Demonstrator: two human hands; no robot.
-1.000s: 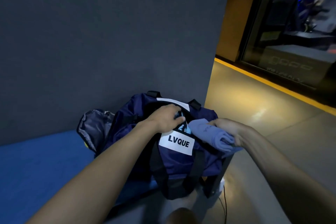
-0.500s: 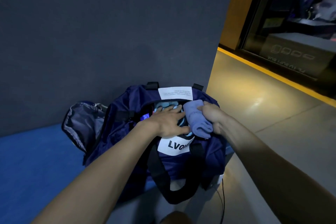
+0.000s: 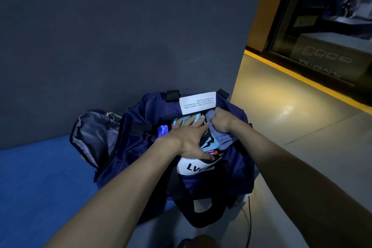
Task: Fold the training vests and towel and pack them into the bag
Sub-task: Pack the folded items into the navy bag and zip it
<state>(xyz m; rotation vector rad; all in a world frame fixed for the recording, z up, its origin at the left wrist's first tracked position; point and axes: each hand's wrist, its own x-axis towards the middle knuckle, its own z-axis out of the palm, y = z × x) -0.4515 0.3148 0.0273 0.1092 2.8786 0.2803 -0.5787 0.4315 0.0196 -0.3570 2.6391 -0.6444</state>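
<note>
left hand [image 3: 187, 137] flat, pressing folded vests [image 3: 207, 143] down inside bag [image 3: 153, 147] | right hand [image 3: 222, 122] grip curled round rolled towel [image 3: 223, 139], half in at opening | risk: towel unrolling or snagging on rim if pushed without widening

Navy nylon duffel bag [image 3: 231, 169], black straps, white patches with black lettering. Pale lavender rolled towel [image 3: 224, 140] in my right grip [image 3: 221, 122]. Light blue folded vest [image 3: 209, 142], black-and-white print. Blue mat [image 3: 40, 177], dark grey wall [image 3: 120, 36].
</note>
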